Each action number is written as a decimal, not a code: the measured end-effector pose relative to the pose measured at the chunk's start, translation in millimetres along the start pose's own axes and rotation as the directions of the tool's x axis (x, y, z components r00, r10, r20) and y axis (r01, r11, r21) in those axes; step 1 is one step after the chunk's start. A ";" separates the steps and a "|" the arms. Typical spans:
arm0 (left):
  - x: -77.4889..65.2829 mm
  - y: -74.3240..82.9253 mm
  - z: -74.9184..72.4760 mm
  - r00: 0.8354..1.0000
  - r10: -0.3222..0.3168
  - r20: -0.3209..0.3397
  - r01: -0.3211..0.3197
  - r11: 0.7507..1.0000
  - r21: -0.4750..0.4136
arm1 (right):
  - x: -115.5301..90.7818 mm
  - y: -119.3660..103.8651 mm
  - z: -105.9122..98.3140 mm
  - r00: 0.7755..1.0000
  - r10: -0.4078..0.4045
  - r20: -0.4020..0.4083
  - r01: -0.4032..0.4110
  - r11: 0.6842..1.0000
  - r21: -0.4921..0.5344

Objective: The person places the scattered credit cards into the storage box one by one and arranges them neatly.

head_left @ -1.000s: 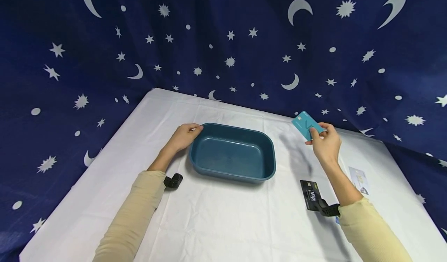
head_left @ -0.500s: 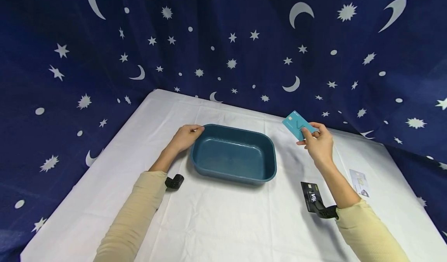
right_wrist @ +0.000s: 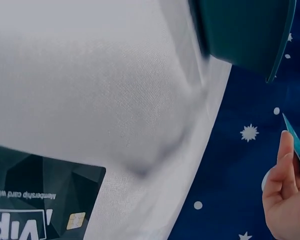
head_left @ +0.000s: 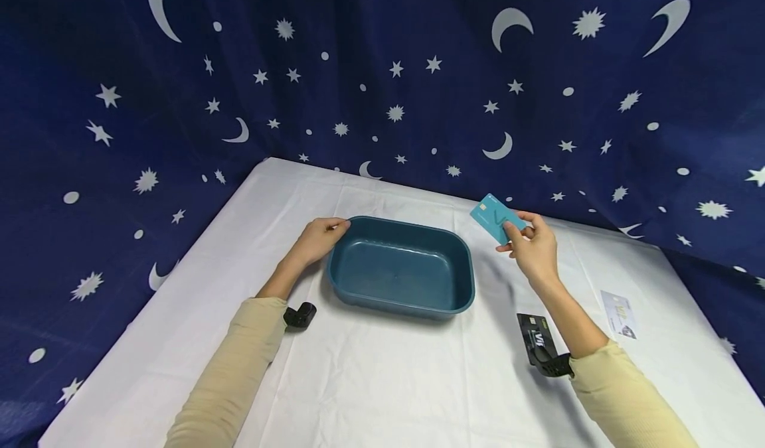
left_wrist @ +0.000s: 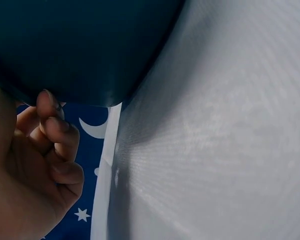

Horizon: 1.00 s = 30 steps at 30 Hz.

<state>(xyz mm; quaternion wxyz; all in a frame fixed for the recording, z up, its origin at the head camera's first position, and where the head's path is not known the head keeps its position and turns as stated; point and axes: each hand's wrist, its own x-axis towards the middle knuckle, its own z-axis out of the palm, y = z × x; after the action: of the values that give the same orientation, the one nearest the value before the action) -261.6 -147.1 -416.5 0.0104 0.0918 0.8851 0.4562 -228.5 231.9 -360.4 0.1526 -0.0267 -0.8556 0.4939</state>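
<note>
LH (head_left: 318, 241) on tub (head_left: 397, 275), RH (head_left: 536, 250) w/ teal card (head_left: 492, 216)

Curtain (head_left: 358, 43), dark blue, with a pale moon-and-star print. Tablecloth (head_left: 382, 375), white, creased, in front.

white-draped table (head_left: 382, 381) — dark blue basin (head_left: 402, 272), black card (head_left: 532, 330) — pale card (head_left: 619, 314) farther right
</note>
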 end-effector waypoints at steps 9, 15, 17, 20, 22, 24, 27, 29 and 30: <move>0.3 0.7 0.5 1.000 -0.006 -0.003 0.006 1.000 -0.006 | -2.6 -13.3 7.3 0.991 0.072 0.112 -0.089 0.984 0.156; 1.1 -0.8 1.2 1.000 -0.007 -0.007 0.007 1.000 0.003 | -3.3 -18.3 14.2 0.988 0.077 0.132 -0.103 0.975 0.197; 1.0 -1.1 1.1 1.000 -0.002 -0.009 0.002 1.000 0.009 | -3.3 -18.9 15.6 0.988 0.075 0.136 -0.102 0.974 0.202; 0.7 -0.8 0.8 1.000 0.003 -0.012 -0.003 1.000 0.011 | -3.5 -19.5 16.9 0.987 0.076 0.142 -0.103 0.976 0.194; 0.6 -0.8 0.8 1.000 0.003 -0.015 -0.003 1.000 0.010 | -3.8 -20.0 18.2 0.987 0.078 0.143 -0.104 0.977 0.184; 0.7 -0.9 0.8 1.000 0.001 -0.018 -0.001 1.000 0.006 | -4.5 -20.9 19.6 0.986 0.076 0.145 -0.100 0.981 0.166; 0.8 -1.4 0.6 1.000 -0.001 -0.017 0.001 1.000 0.003 | -5.8 -21.7 22.4 0.986 0.071 0.154 -0.093 0.985 0.143; 1.1 -2.1 0.7 1.000 -0.005 -0.013 0.005 1.000 -0.008 | -6.9 -22.2 24.2 0.984 0.061 0.166 -0.081 0.990 0.120; 1.2 -2.3 0.8 1.000 -0.005 -0.010 0.005 1.000 -0.012 | -7.3 -22.2 25.2 0.983 0.055 0.172 -0.075 0.991 0.111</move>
<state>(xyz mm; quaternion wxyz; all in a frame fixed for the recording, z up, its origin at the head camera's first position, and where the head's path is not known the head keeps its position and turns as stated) -263.0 -147.6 -418.8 0.0076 0.0873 0.8825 0.4621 -226.4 198.1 -354.9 0.0645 -0.0038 -0.8338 0.5482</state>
